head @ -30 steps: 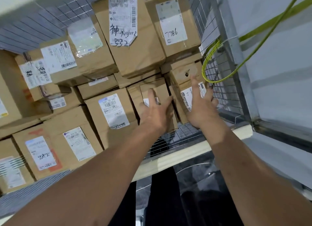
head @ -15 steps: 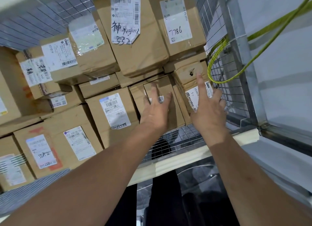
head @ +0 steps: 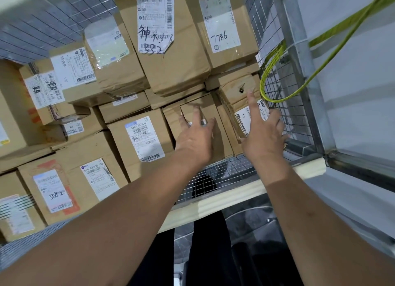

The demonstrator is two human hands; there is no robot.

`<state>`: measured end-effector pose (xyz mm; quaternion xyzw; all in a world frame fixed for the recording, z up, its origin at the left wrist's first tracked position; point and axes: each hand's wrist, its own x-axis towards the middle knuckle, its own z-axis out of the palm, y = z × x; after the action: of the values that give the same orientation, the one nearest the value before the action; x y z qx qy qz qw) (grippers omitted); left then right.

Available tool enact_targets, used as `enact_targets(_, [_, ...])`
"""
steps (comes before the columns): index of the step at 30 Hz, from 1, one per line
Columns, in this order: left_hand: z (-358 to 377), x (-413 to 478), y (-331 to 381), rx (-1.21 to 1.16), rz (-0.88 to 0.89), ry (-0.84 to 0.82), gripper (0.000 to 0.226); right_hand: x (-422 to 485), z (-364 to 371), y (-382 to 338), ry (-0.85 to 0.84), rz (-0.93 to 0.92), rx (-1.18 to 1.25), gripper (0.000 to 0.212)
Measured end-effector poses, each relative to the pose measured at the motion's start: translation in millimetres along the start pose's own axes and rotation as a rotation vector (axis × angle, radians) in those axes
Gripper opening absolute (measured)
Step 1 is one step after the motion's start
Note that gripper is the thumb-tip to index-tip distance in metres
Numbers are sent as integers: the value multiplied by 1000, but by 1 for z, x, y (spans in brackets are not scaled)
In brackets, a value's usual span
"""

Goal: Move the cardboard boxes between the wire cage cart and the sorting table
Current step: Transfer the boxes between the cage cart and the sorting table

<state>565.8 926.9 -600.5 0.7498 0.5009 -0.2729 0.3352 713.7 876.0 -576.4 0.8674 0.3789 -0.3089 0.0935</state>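
Note:
Several brown cardboard boxes with white labels are stacked inside the wire cage cart (head: 284, 106). My left hand (head: 195, 136) lies flat, fingers apart, on the front of a small brown box (head: 205, 108) low in the stack. My right hand (head: 264, 132) reaches with spread fingers to the neighbouring box with a white label (head: 237, 93), beside the cage's right mesh wall. Neither hand grips anything. A box marked 7786 (head: 222, 27) sits above them.
A yellow-green strap (head: 299, 72) loops through the right mesh wall. The cage's cream front rail (head: 224, 202) and wire floor (head: 218, 174) lie below my hands. A grey wall panel (head: 352, 93) stands to the right. My dark trousers (head: 205, 253) show underneath.
Both hands have slid a little further up the fronts of the two boxes, fingers still spread. The boxes have not moved.

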Motion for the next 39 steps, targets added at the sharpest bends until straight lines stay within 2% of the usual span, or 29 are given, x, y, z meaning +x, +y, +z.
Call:
enact_targets(4, [-12,-6,1,50,30,23,80,-2,-7,-2,-22,-1,19,130])
enact_targets(9, [-38,-24,11,129,61,51,71,-13,-25,-10,139,-153,14,82])
enact_targets(12, [-61,-44,10,174,110,105,62,-26,-38,-18,131,-223,60,67])
enact_targets(18, [-121,-93,3,211,190,154,58,-68,-82,-34,61,-261,183,63])
enact_targets(21, [-152,-122,0,220,236,231,59,-93,-105,-40,94,-319,199,59])
enact_targets(29, [-228,-197,-4,273,439,287,54,-174,-163,-56,168,-292,175,66])
enact_targets(39, [-297,-303,9,488,747,337,71,-321,-227,-64,400,-63,250,69])
